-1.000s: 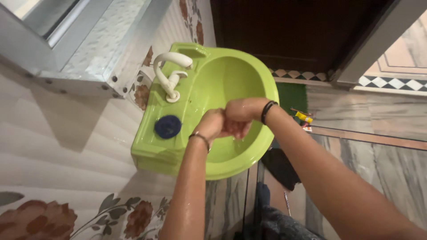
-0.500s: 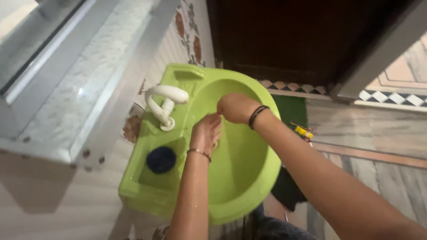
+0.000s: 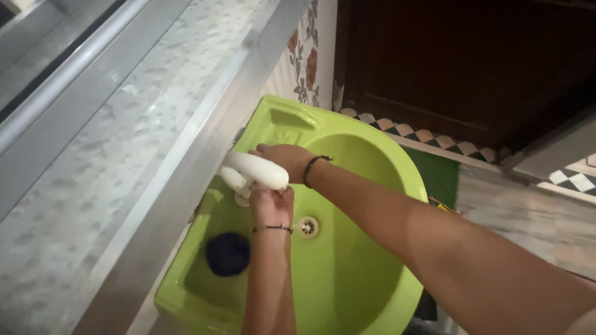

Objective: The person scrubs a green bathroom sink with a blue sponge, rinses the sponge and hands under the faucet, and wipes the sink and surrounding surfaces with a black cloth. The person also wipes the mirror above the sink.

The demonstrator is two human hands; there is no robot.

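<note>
The lime-green basin (image 3: pixel 366 291) is fixed to the wall, and its bowl holds nothing but the round metal drain (image 3: pixel 307 227) at the bottom. On the flat ledge at its near left corner lies a dark blue round pad (image 3: pixel 228 254) (its make is hard to tell), and a shallow moulded recess (image 3: pixel 288 118) at the far corner is bare. The white tap (image 3: pixel 253 172) stands on the left ledge with its spout reaching out over the bowl.

The left hand (image 3: pixel 271 205) sits just under the spout with fingers curled upward against it; whether it grips cannot be told. The right hand (image 3: pixel 282 156) lies on top of the tap from behind, fingers bent over it, part hidden by the spout.

Half a second ago both hands were out over the bowl, apart from the tap, the right closed in a fist; now they have come to the tap, one above and one below. The view has also swung, so that the drain shows.
</note>
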